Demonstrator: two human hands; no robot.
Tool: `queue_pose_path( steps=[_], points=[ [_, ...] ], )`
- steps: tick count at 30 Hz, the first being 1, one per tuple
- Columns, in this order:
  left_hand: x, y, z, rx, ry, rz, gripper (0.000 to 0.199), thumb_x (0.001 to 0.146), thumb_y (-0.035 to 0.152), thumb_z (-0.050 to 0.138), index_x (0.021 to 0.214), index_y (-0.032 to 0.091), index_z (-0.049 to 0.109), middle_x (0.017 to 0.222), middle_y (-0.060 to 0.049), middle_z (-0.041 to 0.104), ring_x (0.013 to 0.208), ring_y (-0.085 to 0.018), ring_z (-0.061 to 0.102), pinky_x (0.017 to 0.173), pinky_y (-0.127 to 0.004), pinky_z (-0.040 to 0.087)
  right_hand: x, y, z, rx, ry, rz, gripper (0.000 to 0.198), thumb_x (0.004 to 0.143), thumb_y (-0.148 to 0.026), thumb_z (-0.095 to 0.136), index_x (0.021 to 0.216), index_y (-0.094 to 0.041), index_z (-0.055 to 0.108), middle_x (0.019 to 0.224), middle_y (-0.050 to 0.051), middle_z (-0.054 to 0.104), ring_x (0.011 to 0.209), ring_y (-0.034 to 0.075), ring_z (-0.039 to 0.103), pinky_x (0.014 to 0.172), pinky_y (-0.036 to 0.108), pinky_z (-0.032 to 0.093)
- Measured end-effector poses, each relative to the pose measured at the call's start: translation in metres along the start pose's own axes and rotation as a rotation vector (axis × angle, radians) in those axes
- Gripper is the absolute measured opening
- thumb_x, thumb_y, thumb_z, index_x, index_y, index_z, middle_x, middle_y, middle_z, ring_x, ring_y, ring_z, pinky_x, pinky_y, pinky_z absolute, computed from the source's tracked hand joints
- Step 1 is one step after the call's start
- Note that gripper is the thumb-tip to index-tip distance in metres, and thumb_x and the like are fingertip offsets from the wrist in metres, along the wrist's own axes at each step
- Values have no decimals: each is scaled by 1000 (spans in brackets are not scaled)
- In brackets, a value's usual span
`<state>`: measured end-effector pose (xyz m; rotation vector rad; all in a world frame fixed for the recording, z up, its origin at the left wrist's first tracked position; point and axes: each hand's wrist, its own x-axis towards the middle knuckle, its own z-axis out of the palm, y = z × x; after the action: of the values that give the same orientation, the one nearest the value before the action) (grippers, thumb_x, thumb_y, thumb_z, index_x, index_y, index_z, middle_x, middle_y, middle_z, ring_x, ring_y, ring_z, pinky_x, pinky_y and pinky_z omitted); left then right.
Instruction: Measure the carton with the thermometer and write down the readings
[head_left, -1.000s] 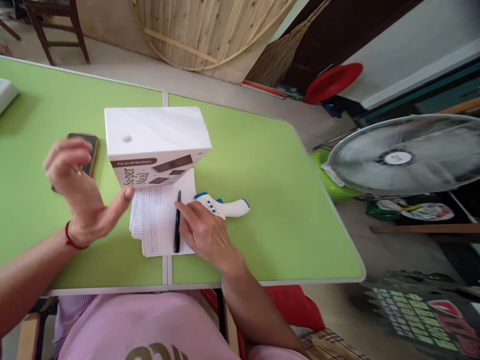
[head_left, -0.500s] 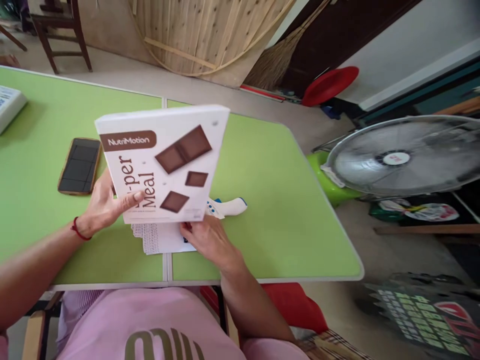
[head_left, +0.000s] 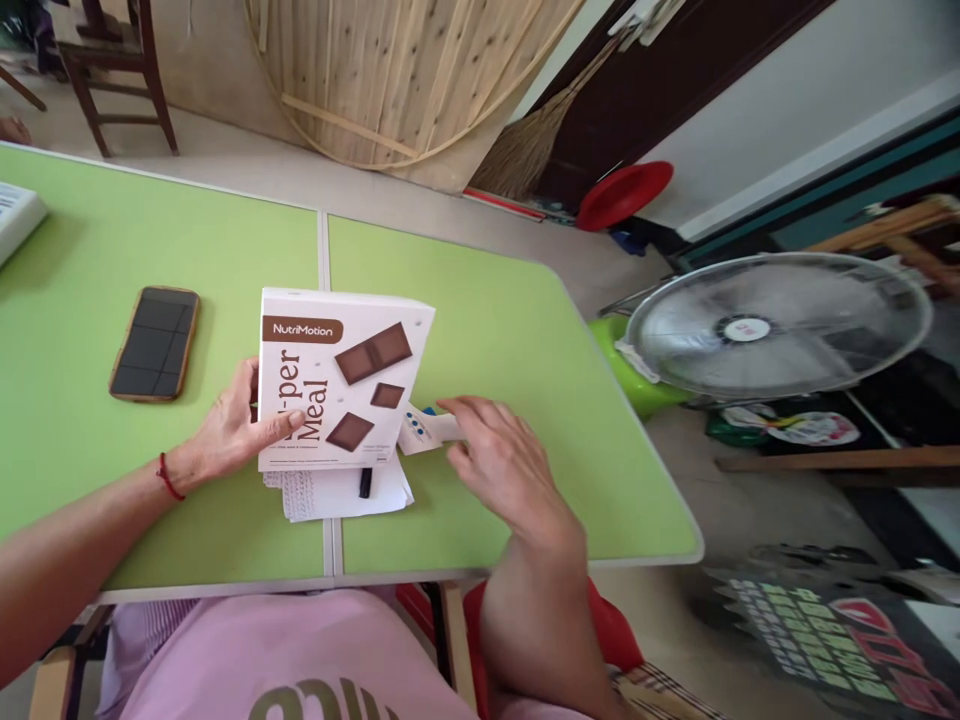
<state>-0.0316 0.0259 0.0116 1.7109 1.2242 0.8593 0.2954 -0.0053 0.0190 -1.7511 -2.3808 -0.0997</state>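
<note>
My left hand [head_left: 232, 425] grips a white NutriMotion box [head_left: 304, 400] printed with brown chocolate pieces, thumb on its front and fingers mostly hidden behind. The box is tilted up toward me above the table. Below it, partly covered, lies a stack of white papers [head_left: 337, 497] with a black pen or marker [head_left: 365, 482] on top. My right hand [head_left: 506, 455] is curled around the handle of a white handheld device [head_left: 450, 428] with blue parts; the fingers cover much of it. A white piece with blue dots [head_left: 420, 428] shows between device and box.
A dark-screened phone [head_left: 155, 343] in a brown case lies left on the green table [head_left: 517, 330]. A white box-like object [head_left: 19, 220] stands at the far left edge. Past the right edge are a fan [head_left: 750, 325] and a red stool [head_left: 626, 195].
My right hand has moved right, from the papers beneath the box to the white device's handle. The box has come lower and slightly right, exposing more of the phone and pen.
</note>
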Motion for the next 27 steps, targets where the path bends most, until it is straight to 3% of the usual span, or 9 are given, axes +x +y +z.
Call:
queue_pose_path(
  steps=[3,5,10,13,15,16,19,23,27],
  points=[
    [0,-1,0,-4,1,17,66,87,66,61,131,19,46,127,-18,63,111,-35,64,88,-54,57,4,16,20,-85,-66,-27,62,74,-1,47,132,-17,62,130,17,67,120,34,60,97,50,51],
    [0,-3,0,-13,-2,28,66,87,66,62,130,19,46,122,-17,65,106,-33,66,86,-53,58,3,19,28,-64,-102,-28,61,73,-2,47,130,-16,63,121,16,71,114,33,63,97,49,50],
    [2,-6,1,-16,7,21,67,85,67,63,129,19,47,123,-17,65,107,-34,66,83,-51,58,-11,11,20,128,-58,205,43,74,-21,58,116,-19,64,102,13,73,92,32,68,77,45,55],
    [1,-8,1,-20,-10,7,68,83,67,64,129,20,47,121,-16,66,106,-34,66,82,-51,58,-25,-12,6,492,164,454,42,71,-29,67,112,-24,59,96,10,72,79,29,67,64,40,54],
    [1,-8,1,-28,-17,6,67,83,66,65,129,21,47,121,-15,67,105,-34,67,81,-50,58,-36,-39,-3,971,244,462,42,74,-32,70,112,-26,55,85,5,68,71,25,65,59,37,54],
    [1,-7,1,-29,-14,6,68,83,67,65,130,21,47,121,-15,67,105,-34,67,81,-50,59,-41,-55,-6,1241,201,408,41,77,-36,70,114,-27,55,79,3,65,68,24,63,59,37,54],
    [2,-5,0,-18,0,-7,70,82,70,64,127,19,48,119,-16,66,105,-35,66,81,-51,58,-50,-101,-12,1468,42,332,43,83,-53,64,117,-29,56,66,-2,56,52,18,54,50,35,54],
    [2,-2,0,-15,2,-16,68,79,72,64,119,19,49,113,-14,66,99,-33,66,79,-49,58,-44,-136,-8,1951,-311,406,48,73,-50,79,111,-28,59,75,-3,58,57,13,54,56,32,57],
    [2,0,0,-29,-1,-53,67,78,71,66,119,20,49,113,-13,65,99,-33,65,81,-48,56,-39,-138,3,2000,-305,486,42,73,-44,82,104,-25,62,75,-3,61,60,12,56,59,30,55]
  ],
)
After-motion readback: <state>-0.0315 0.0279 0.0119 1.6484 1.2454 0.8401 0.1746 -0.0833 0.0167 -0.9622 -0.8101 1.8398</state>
